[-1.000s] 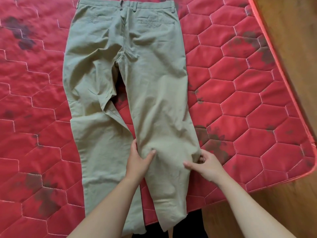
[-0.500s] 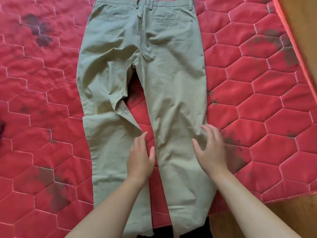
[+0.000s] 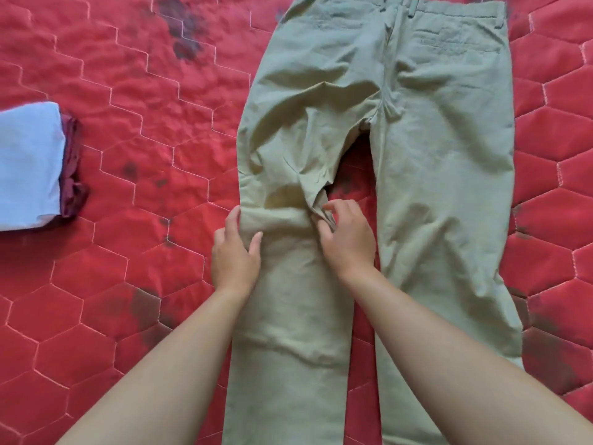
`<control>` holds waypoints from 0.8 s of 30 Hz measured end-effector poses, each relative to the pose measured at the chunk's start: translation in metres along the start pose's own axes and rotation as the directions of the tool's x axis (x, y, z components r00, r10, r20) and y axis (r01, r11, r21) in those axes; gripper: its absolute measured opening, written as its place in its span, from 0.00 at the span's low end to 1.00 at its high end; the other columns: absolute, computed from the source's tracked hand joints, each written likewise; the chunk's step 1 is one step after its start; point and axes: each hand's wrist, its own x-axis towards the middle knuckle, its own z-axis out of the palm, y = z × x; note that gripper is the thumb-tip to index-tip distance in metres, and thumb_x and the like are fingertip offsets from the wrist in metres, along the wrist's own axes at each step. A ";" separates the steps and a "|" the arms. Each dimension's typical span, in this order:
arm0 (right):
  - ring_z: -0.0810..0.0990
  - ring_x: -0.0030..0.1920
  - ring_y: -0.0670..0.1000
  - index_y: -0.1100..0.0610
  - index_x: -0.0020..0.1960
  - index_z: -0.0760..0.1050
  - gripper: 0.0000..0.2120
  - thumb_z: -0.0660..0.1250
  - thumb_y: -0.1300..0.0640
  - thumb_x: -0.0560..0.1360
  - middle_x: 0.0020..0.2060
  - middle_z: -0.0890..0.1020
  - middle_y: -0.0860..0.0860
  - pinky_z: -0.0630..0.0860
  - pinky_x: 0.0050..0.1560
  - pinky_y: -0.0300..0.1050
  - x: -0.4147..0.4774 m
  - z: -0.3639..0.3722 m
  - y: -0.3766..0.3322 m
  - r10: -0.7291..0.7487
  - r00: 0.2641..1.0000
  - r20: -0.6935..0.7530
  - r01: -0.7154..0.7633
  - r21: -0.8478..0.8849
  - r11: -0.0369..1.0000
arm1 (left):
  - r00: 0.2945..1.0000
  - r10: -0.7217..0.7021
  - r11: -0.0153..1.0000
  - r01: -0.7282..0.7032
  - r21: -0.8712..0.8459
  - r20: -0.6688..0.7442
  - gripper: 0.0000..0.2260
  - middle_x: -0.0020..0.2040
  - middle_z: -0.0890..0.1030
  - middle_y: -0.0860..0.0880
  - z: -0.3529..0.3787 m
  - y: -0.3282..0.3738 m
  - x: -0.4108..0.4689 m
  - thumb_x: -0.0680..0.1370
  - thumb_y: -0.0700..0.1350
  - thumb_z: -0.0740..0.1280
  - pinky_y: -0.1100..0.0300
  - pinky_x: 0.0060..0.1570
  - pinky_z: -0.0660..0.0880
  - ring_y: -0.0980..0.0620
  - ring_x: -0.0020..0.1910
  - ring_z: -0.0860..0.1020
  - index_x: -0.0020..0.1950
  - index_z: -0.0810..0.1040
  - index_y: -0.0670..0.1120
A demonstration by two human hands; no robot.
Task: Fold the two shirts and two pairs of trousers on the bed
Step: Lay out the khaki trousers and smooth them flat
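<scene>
Khaki trousers (image 3: pixel 433 175) lie back side up on the red quilted bed (image 3: pixel 144 123), waistband at the far end. Their left leg is creased and bunched near the crotch. My left hand (image 3: pixel 236 255) lies at the outer edge of that leg with fingers straight, thumb on the cloth. My right hand (image 3: pixel 348 237) is at the leg's inner edge and pinches a fold of the fabric between thumb and fingers. At the far left lies a folded pale blue shirt (image 3: pixel 27 165) on top of a folded dark red garment (image 3: pixel 72 165).
The bed cover has dark stains in several spots, such as near the top (image 3: pixel 183 30) and the lower middle (image 3: pixel 144 313). My forearms stretch over the trousers' lower legs. The bed's edges lie outside the view.
Both hands have moved from the right trouser leg to the left one. My right hand has gone from flat to pinching a fold. The view has shifted left, bringing the folded stack into sight.
</scene>
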 end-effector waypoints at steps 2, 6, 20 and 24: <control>0.77 0.45 0.57 0.56 0.46 0.74 0.03 0.62 0.58 0.75 0.42 0.79 0.52 0.65 0.39 0.46 0.004 0.001 0.002 0.116 0.988 -0.101 -0.107 0.089 0.990 | 0.995 0.036 0.993 -0.025 -0.119 0.090 0.25 0.49 0.80 0.42 -0.003 -0.009 0.001 0.78 0.45 0.64 0.54 0.43 0.69 0.39 0.49 0.78 0.72 0.59 0.53; 0.77 0.47 0.61 0.59 0.51 0.70 0.06 0.62 0.57 0.77 0.44 0.80 0.57 0.60 0.39 0.43 -0.017 -0.005 0.022 0.318 0.947 -0.054 -0.317 0.025 0.948 | 0.989 0.031 0.990 -0.010 -0.138 0.147 0.24 0.62 0.77 0.46 -0.010 -0.039 -0.032 0.78 0.42 0.63 0.59 0.46 0.68 0.43 0.56 0.77 0.72 0.60 0.53; 0.71 0.64 0.54 0.59 0.62 0.74 0.16 0.63 0.61 0.75 0.61 0.74 0.56 0.64 0.65 0.41 -0.004 -0.048 0.025 -0.093 0.992 -0.089 0.093 0.005 0.996 | 0.899 0.342 0.862 -0.416 0.288 0.275 0.25 0.73 0.61 0.50 0.025 0.038 -0.007 0.77 0.53 0.60 0.44 0.68 0.57 0.50 0.72 0.57 0.73 0.61 0.54; 0.67 0.66 0.58 0.58 0.67 0.70 0.19 0.59 0.58 0.77 0.66 0.69 0.58 0.61 0.67 0.49 0.063 -0.083 0.043 -0.043 0.970 -0.239 0.030 -0.058 0.998 | 0.846 0.503 0.819 -0.532 0.217 0.175 0.22 0.73 0.62 0.50 0.028 0.085 0.038 0.78 0.52 0.60 0.44 0.67 0.56 0.48 0.72 0.57 0.72 0.64 0.54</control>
